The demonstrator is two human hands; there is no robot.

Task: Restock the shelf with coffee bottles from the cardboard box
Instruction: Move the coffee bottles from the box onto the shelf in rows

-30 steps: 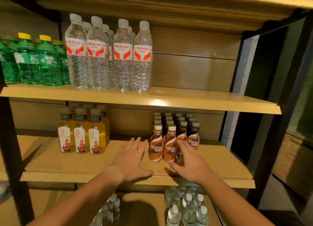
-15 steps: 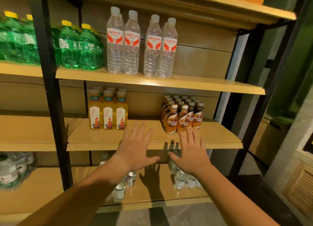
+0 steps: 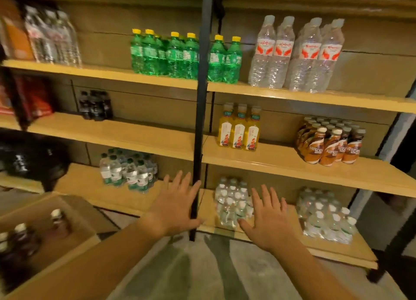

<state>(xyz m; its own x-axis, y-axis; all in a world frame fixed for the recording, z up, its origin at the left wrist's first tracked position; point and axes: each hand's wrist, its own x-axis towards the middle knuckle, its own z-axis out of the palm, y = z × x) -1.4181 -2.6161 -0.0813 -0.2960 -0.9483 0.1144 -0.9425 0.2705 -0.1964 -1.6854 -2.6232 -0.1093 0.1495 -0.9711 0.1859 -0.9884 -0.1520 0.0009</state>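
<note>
- Both hands are empty with fingers spread: left hand [image 3: 173, 207] and right hand [image 3: 267, 218] hover before the shelving
- Brown white-capped plastic coffee bottles [image 3: 331, 144] stand at the right of the middle wooden shelf [image 3: 270, 162]; more sit in the open cardboard box [image 3: 78, 214], lower left
- Likely risk: a careless reach into the box could topple the loose bottles

Hands: I see two, left hand [image 3: 174, 209] and right hand [image 3: 267, 221].
Green bottles [image 3: 191, 59]: I count six caps.
Water bottles [image 3: 286, 52]: four in front.
Yellow bottles [image 3: 239, 131]: three.
Coffee bottles [image 3: 331, 149]: four in front; rest uncountable.
Box [image 3: 76, 216]: one.
</note>
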